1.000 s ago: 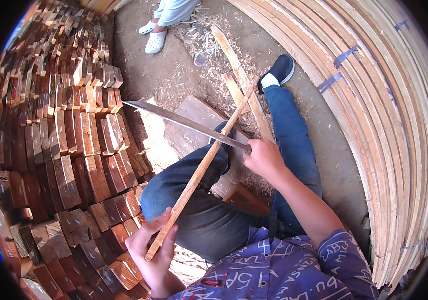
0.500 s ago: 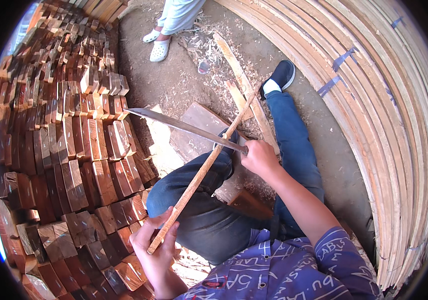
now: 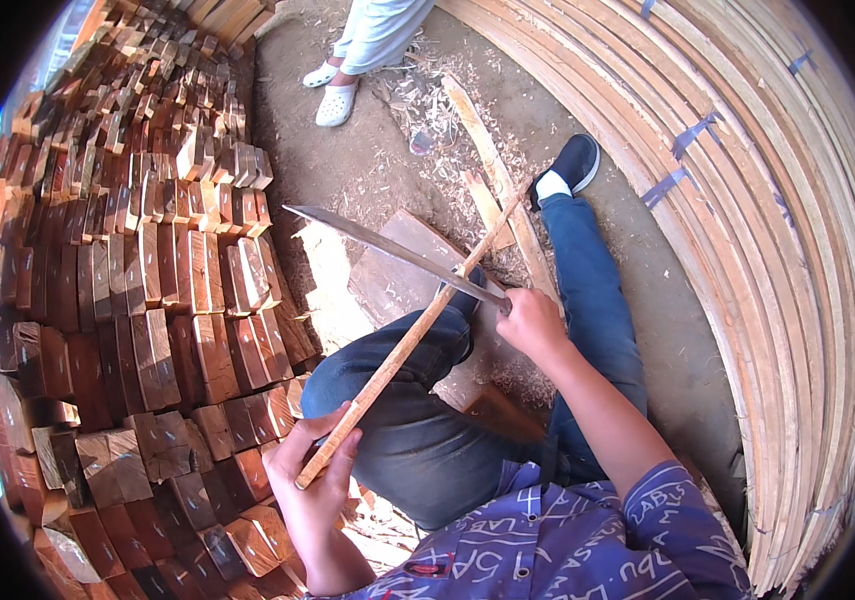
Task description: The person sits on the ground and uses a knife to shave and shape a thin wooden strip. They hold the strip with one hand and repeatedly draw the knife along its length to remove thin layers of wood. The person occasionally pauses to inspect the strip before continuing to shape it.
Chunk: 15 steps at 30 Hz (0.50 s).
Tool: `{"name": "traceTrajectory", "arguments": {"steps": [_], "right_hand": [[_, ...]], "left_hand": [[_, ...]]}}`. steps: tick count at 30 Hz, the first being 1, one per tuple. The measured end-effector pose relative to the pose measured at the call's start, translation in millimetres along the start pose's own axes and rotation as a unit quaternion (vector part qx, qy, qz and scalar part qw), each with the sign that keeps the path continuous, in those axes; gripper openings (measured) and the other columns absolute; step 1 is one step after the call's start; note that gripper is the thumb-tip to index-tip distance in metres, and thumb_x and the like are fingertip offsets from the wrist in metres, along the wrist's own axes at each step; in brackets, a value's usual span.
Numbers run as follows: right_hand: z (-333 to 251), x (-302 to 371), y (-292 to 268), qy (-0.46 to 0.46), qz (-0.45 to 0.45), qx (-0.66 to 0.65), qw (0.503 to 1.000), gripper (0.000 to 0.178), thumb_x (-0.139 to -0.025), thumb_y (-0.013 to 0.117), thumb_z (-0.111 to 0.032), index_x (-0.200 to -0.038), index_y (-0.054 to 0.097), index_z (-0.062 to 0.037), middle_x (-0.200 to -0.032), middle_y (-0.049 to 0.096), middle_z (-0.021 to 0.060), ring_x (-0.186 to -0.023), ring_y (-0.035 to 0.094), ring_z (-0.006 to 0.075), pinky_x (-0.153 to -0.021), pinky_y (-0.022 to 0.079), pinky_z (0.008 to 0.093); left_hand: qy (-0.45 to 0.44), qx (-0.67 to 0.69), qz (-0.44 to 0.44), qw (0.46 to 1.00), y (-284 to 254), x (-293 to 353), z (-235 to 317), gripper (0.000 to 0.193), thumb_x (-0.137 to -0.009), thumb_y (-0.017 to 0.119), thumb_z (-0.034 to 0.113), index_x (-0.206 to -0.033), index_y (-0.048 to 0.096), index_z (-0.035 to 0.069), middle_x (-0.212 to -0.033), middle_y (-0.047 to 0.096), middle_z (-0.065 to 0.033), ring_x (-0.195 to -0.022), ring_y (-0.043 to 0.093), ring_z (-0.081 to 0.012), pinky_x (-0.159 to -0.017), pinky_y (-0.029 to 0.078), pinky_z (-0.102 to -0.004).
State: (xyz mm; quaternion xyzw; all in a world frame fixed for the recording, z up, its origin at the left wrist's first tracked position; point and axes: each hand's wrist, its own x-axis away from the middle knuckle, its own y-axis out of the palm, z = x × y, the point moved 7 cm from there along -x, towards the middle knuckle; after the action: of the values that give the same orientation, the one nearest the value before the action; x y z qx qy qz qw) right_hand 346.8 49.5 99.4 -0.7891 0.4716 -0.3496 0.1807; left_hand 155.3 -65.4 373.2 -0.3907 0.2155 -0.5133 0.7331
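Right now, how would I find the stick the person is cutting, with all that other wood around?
Start at the big stack of reddish wood blocks on the left, then look right to the seated person's knees. A long thin wooden stick slants across them, its lower end in the left hand and a long knife lying across it. It is the only wood held up off the ground.

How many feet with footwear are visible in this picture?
3. One dark shoe is on the person's outstretched leg, upper middle. Two white clogs of another person stand at the top. The person's other foot is hidden.
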Motion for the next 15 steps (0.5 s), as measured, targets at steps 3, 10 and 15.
{"name": "traceTrajectory", "arguments": {"steps": [3,10,15], "right_hand": [[-5,1,-11,-0.025,-0.010,0.030,0.999,0.019,-0.075,0.066,-0.018,-0.085,0.069,-0.0024,-0.075,0.068,0.0198,-0.072,0.067,0.0382,-0.070,0.054,0.0480],[-83,42,-41,-0.179,0.008,-0.090,0.980,0.017,-0.068,0.066,-0.015,-0.081,0.067,-0.0036,-0.070,0.065,0.0202,-0.069,0.065,0.0388,-0.067,0.052,0.0482],[-1,-9,-6,-0.033,0.035,-0.005,0.999,0.015,-0.073,0.064,-0.016,-0.078,0.068,-0.0019,-0.069,0.065,0.0214,-0.070,0.066,0.0379,-0.067,0.054,0.0485]], "left_hand": [[-0.047,0.010,-0.011,0.999,0,-1,-1,0.014,-0.080,0.072,0.001,-0.092,0.067,-0.005,-0.071,0.068,-0.0088,-0.057,0.064,-0.0095,-0.043,0.044,-0.0184],[-0.046,0.006,-0.003,0.999,-4,2,5,0.022,-0.073,0.074,-0.007,-0.095,0.069,-0.005,-0.083,0.073,-0.0126,-0.063,0.062,-0.0065,-0.059,0.048,-0.0192],[-0.049,-0.002,-0.011,0.999,0,0,9,0.021,-0.074,0.075,-0.005,-0.094,0.069,-0.004,-0.083,0.073,-0.0129,-0.060,0.061,-0.0059,-0.058,0.048,-0.0198]]}}
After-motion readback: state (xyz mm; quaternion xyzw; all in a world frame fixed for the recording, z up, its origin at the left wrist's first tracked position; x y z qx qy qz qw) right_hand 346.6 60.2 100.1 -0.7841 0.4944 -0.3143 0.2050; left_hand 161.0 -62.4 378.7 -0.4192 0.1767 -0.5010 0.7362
